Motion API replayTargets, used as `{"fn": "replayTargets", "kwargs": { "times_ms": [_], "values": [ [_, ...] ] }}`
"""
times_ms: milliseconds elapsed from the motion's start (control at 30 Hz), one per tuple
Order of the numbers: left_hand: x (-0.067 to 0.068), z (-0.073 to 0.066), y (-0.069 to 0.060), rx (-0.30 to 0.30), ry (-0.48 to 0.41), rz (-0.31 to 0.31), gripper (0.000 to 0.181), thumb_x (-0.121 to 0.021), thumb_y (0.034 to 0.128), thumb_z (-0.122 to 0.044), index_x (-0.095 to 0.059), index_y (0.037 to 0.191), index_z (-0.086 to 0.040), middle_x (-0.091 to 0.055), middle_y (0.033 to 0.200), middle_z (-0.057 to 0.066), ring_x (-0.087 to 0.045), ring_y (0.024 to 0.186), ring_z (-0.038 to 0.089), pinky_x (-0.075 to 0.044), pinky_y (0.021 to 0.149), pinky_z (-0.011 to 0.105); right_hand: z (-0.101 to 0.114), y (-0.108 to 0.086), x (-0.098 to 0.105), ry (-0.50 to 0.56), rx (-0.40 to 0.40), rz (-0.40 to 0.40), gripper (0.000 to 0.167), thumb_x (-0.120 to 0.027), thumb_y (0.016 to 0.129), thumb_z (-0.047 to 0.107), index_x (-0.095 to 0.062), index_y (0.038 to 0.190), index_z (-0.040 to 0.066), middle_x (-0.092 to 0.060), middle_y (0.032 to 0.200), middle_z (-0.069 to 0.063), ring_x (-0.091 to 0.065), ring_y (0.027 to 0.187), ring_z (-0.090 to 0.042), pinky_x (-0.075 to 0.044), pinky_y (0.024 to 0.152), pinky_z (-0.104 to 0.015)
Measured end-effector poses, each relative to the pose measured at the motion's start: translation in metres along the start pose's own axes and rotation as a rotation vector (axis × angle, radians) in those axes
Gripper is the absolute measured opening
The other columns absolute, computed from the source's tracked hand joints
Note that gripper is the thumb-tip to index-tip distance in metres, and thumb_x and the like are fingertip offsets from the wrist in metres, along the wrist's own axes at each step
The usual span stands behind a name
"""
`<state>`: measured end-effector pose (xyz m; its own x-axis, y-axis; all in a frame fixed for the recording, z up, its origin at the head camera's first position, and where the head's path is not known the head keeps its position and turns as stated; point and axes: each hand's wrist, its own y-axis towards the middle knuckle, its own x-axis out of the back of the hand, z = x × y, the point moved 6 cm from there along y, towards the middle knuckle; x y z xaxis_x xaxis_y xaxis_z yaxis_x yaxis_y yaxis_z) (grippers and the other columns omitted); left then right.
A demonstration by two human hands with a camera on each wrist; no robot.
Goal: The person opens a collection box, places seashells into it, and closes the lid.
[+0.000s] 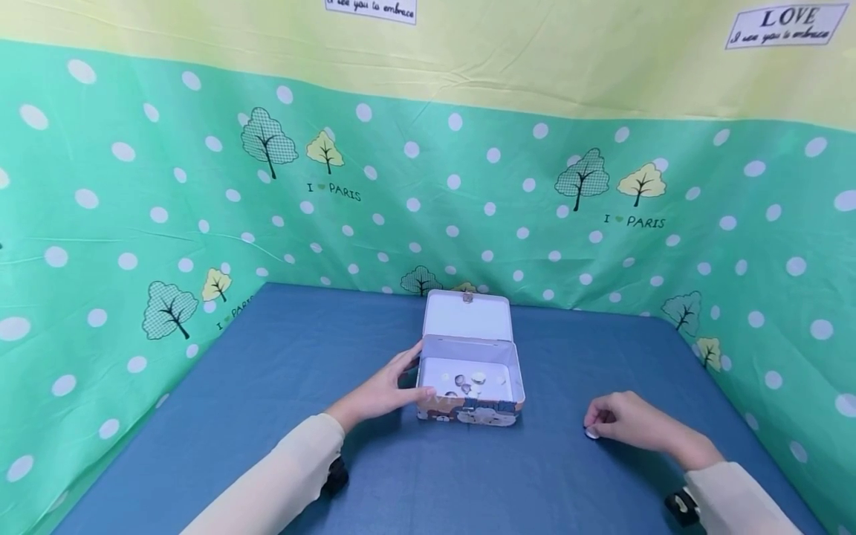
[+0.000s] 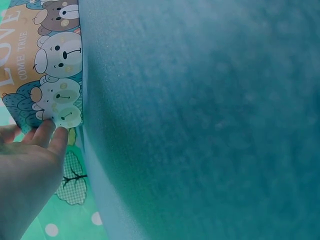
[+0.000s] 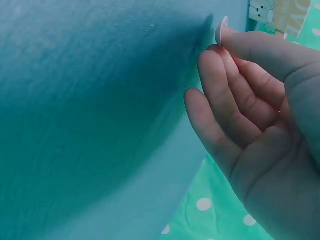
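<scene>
A small tin box (image 1: 470,412) with cartoon bears on its outside stands on the blue-covered table, its lid (image 1: 467,316) raised at the back. My left hand (image 1: 386,386) holds the box at its left end, the thumb over the front left rim; in the left wrist view the fingertips (image 2: 59,136) touch the bear-printed side. Inside lie several small rounded pieces (image 1: 478,377), whitish and dark, too small to name. To the right of the box, my right hand (image 1: 628,420) pinches a small, thin whitish piece (image 3: 223,29) by thumb and finger, low over the table.
The blue cloth (image 1: 321,334) covers the table on all sides of the box. A green dotted curtain (image 1: 401,178) with printed trees hangs behind and along both sides. The open lid stands near the back edge. A dark wrist device (image 1: 682,507) sits below the right sleeve.
</scene>
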<state>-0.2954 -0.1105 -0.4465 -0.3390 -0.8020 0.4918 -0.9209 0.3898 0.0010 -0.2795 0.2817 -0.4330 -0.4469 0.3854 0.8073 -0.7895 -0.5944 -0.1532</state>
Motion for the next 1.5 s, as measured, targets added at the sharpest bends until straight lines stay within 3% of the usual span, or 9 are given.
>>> {"fn": "replayTargets", "kwargs": {
  "times_ms": [267,500,767,1167,1500],
  "values": [
    [0.001,0.0,0.0,0.006,-0.002,0.003,0.094,-0.074,0.0894,-0.046,-0.018,0.162,-0.028,-0.02,0.164,0.01,-0.028,0.147,0.034,-0.029,0.113,0.059,0.017,0.011,0.01,-0.003,0.025,-0.056,0.005,-0.072,0.094,0.016,-0.072,0.09,0.013,-0.065,0.08,0.009,-0.056,0.068,-0.004,-0.049,0.06,-0.025],
    [0.001,-0.001,0.0,0.006,-0.004,0.0,0.094,-0.075,0.0896,-0.045,-0.018,0.162,-0.028,-0.02,0.164,0.011,-0.028,0.146,0.034,-0.03,0.113,0.057,0.039,0.03,0.024,-0.048,0.065,-0.139,0.006,-0.071,0.095,0.015,-0.072,0.09,0.014,-0.065,0.08,0.01,-0.057,0.07,-0.005,-0.051,0.062,-0.026],
    [0.0,0.001,-0.001,0.013,-0.006,0.005,0.093,-0.074,0.09,-0.046,-0.018,0.162,-0.029,-0.019,0.164,0.011,-0.027,0.147,0.034,-0.029,0.113,0.059,0.067,0.052,0.029,-0.074,0.124,-0.179,0.004,-0.071,0.095,0.014,-0.073,0.094,0.012,-0.065,0.083,0.011,-0.059,0.074,-0.006,-0.053,0.067,-0.027],
    [0.0,0.0,0.0,0.015,-0.001,0.005,0.092,-0.074,0.0907,-0.043,-0.017,0.162,-0.029,-0.02,0.164,0.01,-0.027,0.147,0.034,-0.028,0.113,0.06,0.099,0.083,0.023,-0.061,0.202,-0.171,0.004,-0.069,0.096,0.013,-0.074,0.097,0.013,-0.066,0.087,0.011,-0.06,0.077,-0.007,-0.054,0.069,-0.027],
    [0.0,0.002,0.002,0.015,0.003,0.001,0.091,-0.074,0.0909,-0.043,-0.018,0.162,-0.03,-0.021,0.164,0.01,-0.028,0.146,0.035,-0.029,0.112,0.061,0.105,0.099,0.013,-0.061,0.21,-0.15,0.007,-0.068,0.096,0.01,-0.074,0.098,0.013,-0.065,0.086,0.011,-0.059,0.075,-0.007,-0.054,0.067,-0.027]
  ]
}}
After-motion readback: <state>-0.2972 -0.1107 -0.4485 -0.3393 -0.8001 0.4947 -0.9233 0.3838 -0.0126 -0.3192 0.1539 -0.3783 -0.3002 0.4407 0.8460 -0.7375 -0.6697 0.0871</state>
